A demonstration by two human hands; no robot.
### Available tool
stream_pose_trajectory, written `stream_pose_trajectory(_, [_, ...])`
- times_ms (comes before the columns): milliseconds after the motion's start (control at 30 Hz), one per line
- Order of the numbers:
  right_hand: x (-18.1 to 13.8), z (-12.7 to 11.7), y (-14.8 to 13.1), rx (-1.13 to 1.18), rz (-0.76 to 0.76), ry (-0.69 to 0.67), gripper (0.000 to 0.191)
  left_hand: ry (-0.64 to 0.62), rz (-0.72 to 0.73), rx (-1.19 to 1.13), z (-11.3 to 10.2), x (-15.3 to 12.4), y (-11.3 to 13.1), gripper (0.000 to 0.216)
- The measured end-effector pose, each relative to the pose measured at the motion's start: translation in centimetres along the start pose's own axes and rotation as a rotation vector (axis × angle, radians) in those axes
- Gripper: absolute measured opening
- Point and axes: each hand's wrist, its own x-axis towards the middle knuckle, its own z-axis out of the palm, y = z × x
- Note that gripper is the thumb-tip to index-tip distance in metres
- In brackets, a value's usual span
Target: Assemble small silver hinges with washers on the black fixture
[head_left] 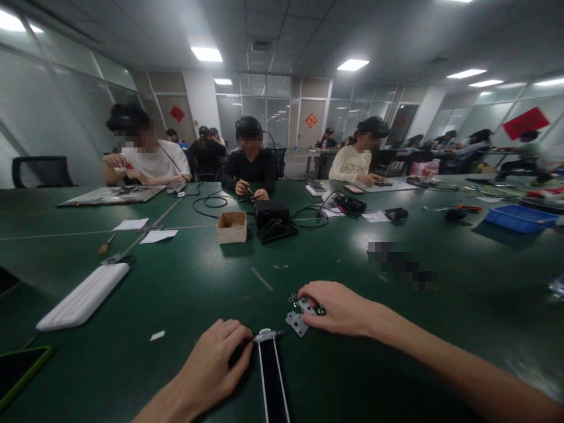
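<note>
My left hand (215,361) rests on the green table (185,276), fingers curled around the top end of a long black bar with silver edges (272,376). My right hand (337,306) lies just right of it, fingers bent down over small metal bracket plates (298,322). A few small nuts or washers (293,299) lie beside its fingertips. What the right fingers pinch, if anything, is hidden beneath them.
A white flat pack (83,296) and a phone (20,367) lie at the left. A cardboard box (231,227) and a black device (273,220) with cables stand mid-table. A blue tray (520,217) sits far right. Several people work along the far side.
</note>
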Motion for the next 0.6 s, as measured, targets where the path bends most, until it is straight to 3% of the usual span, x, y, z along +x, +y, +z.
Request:
stream_pose_trajectory(200, [1.3,0.7,-1.1,-0.022,0.032,-0.105,0.016,-0.019,-0.018,0.000,0.0,-0.2,0.0,0.019])
stream_pose_trajectory(333, [1.3,0.2,-1.2,0.072,0.048,-0.132,0.014,-0.036,-0.039,-0.007,0.2,-0.4,-0.1,0.019])
stream_pose_trajectory(467, [1.8,-2.0,-0.7,0.063,0.050,-0.028,0.016,-0.036,-0.044,-0.027,0.1,-0.4,-0.1,0.020])
stream_pose_trajectory(600, [3.6,-3.6,1.5,-0.124,0.119,0.033,0.015,-0.009,-0.028,-0.028,0.2,-0.4,-0.1,0.018])
